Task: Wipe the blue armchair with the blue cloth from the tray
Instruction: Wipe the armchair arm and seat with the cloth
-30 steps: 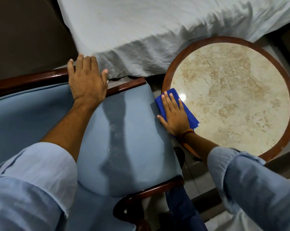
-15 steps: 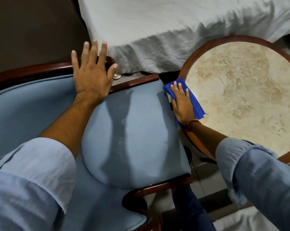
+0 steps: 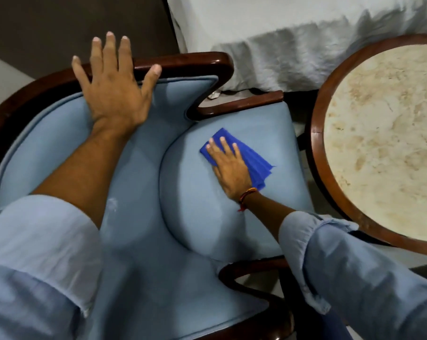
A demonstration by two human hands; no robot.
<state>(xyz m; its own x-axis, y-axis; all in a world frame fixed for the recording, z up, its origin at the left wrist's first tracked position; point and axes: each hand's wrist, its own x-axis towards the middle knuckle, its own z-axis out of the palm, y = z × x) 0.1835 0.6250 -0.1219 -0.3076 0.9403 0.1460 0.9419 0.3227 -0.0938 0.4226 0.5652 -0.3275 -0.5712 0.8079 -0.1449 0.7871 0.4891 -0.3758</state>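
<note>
The blue armchair (image 3: 195, 217) fills the middle of the view, pale blue upholstery in a dark wooden frame. My right hand (image 3: 228, 168) lies flat on the folded dark blue cloth (image 3: 251, 158), pressing it onto the seat cushion near its far right part. My left hand (image 3: 114, 87) rests with fingers spread on the padded armrest and its wooden rail at the far left, holding nothing. A whitish smear (image 3: 112, 204) marks the upholstery beside my left forearm.
A round table (image 3: 384, 133) with a marble top and a wooden rim stands to the right of the chair. A bed with a white sheet (image 3: 293, 40) lies behind both. Dark floor shows at the far left.
My right hand has slid the cloth left, from the table's edge onto the seat cushion. My left hand has spread and shifted along the armrest. The view has moved over the chair.
</note>
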